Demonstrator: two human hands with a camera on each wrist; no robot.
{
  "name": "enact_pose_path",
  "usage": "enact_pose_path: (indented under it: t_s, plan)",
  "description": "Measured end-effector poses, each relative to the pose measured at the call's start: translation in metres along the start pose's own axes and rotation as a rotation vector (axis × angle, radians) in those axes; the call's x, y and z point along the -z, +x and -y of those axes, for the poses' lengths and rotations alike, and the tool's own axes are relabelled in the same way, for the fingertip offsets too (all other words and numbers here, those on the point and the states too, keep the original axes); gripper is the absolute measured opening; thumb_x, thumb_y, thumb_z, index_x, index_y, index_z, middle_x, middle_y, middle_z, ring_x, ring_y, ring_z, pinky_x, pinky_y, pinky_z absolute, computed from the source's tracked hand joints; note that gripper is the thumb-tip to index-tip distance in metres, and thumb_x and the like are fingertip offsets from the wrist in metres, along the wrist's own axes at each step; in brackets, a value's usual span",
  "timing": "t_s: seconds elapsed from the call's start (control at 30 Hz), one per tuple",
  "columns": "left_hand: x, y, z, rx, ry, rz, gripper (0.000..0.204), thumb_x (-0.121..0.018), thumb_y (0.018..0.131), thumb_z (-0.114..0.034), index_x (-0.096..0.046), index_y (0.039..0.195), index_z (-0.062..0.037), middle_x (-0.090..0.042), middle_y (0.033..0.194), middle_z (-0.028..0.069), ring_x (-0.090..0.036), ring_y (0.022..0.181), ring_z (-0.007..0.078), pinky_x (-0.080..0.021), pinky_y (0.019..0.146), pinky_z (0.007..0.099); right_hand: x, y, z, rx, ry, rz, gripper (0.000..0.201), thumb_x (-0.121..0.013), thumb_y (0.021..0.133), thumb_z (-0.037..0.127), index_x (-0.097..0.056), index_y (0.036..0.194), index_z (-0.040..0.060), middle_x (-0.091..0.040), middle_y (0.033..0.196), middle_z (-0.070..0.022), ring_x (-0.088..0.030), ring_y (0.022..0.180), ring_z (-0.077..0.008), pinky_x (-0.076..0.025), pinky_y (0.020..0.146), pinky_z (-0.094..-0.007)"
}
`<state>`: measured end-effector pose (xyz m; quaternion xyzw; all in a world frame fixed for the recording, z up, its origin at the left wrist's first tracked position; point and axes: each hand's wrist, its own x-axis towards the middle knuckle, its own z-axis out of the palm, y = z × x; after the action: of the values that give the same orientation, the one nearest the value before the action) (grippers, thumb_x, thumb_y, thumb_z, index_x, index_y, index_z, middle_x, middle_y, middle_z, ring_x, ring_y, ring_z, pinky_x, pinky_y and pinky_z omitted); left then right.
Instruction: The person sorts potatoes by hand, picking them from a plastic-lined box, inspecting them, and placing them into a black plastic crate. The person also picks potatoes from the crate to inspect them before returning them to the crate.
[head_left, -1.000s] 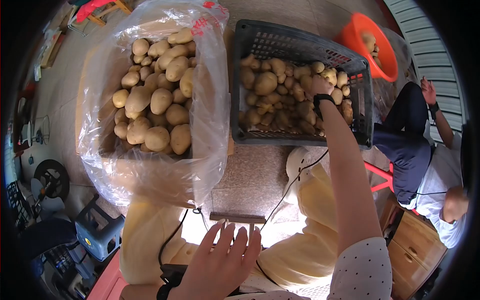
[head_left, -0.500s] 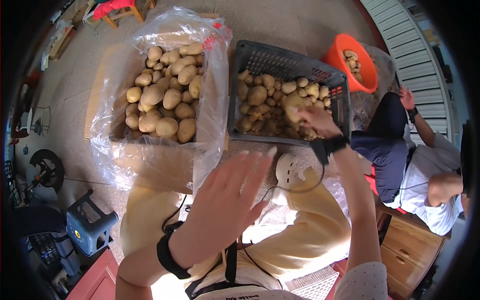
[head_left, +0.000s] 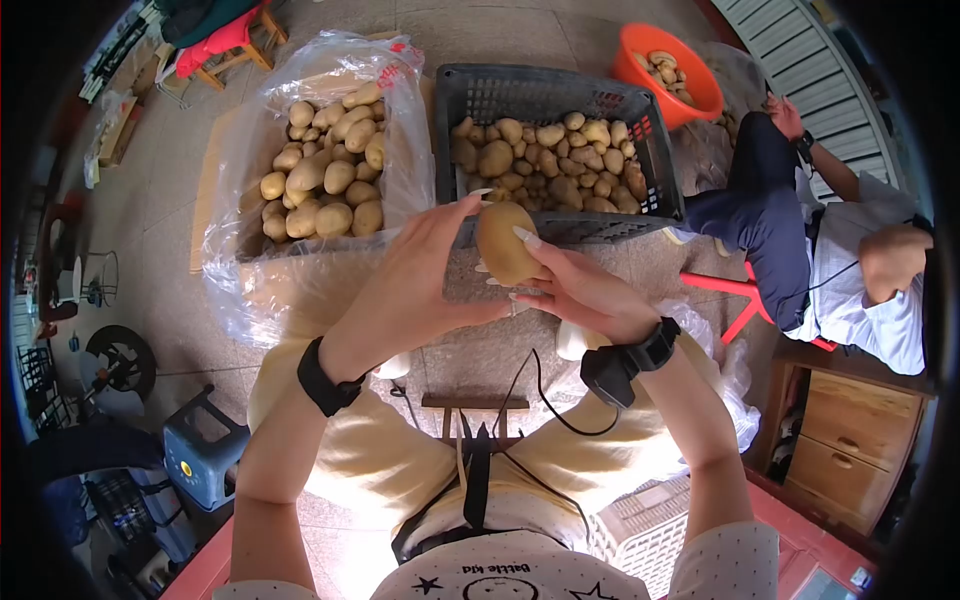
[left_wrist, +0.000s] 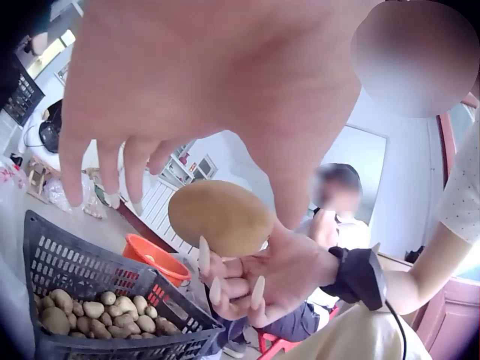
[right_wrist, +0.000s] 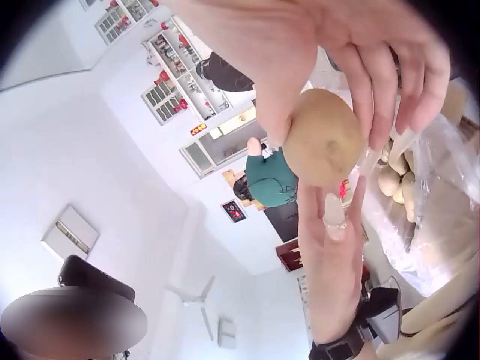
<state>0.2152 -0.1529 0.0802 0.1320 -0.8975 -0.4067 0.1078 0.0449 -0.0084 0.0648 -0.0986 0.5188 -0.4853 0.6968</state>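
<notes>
A large potato (head_left: 507, 243) is held by the right hand (head_left: 590, 290) in front of the body, thumb on one side and fingers on the other. The left hand (head_left: 412, 285) stands beside it with fingers extended and thumb spread; whether a fingertip touches the potato is hard to tell. In the left wrist view the potato (left_wrist: 220, 217) lies between the right hand (left_wrist: 281, 277) and the spread left hand (left_wrist: 217, 75). In the right wrist view the potato (right_wrist: 324, 137) sits between the right thumb and fingers. Behind are a plastic-lined box (head_left: 300, 262) and a black crate (head_left: 560, 228), both holding potatoes.
An orange basin (head_left: 632, 75) with potatoes stands behind the crate. At the right a seated person (head_left: 770, 230) is near a wooden cabinet (head_left: 860, 430). A blue stool (head_left: 205, 455) stands at the left, and a cable (head_left: 545, 400) hangs from the right wrist.
The right hand has lifted a potato out of the black crate and brought it toward the body. The left hand has moved up beside it, and the head view has shifted.
</notes>
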Motion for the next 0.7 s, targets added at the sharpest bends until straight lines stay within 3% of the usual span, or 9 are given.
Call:
enact_pose_path:
  t_s: [0.13,0.37,0.67,0.7]
  plan:
    - [-0.009,0.001,-0.001,0.007,0.034,-0.006,0.084,-0.077,0.072,-0.035,-0.037,0.137,0.0011,-0.052,0.127,0.0222,-0.048,0.12,0.0365,-0.037,0.102,0.0422,0.005,0.006,-0.006,-0.071,-0.057,-0.01,0.047,-0.055,0.094,0.046,-0.054,0.122,0.0088,-0.058,0.116,-0.0018,-0.051,0.105,-0.0091,-0.04,0.093,-0.0254]
    - [-0.011,0.009,0.007,0.032,0.024,0.044,0.08,-0.078,0.074,-0.029,-0.039,0.138,-0.0024,-0.052,0.127,0.0202,-0.052,0.116,0.0337,-0.04,0.099,0.038,0.003,0.006,0.0,-0.033,-0.15,0.033,0.054,-0.059,0.089,0.052,-0.06,0.119,0.0073,-0.06,0.112,-0.0012,-0.051,0.103,-0.0072,-0.038,0.092,-0.0249]
    - [-0.008,0.014,0.009,0.045,0.093,0.013,0.071,-0.078,0.071,-0.035,-0.053,0.127,0.0003,-0.061,0.114,0.0201,-0.057,0.109,0.0318,-0.045,0.092,0.0358,0.009,0.004,0.006,0.077,-0.521,-0.041,0.06,-0.048,0.094,0.055,-0.063,0.114,0.0001,-0.065,0.105,-0.0053,-0.058,0.095,-0.0114,-0.046,0.084,-0.0275]
    - [-0.003,0.017,0.005,0.127,0.011,0.075,0.066,-0.077,0.073,-0.035,-0.056,0.124,0.0008,-0.063,0.113,0.0183,-0.059,0.105,0.0295,-0.047,0.09,0.0342,0.013,0.004,0.007,0.076,-0.519,-0.035,0.06,-0.048,0.094,0.055,-0.063,0.114,0.0001,-0.065,0.105,-0.0053,-0.058,0.095,-0.0114,-0.046,0.084,-0.0275]
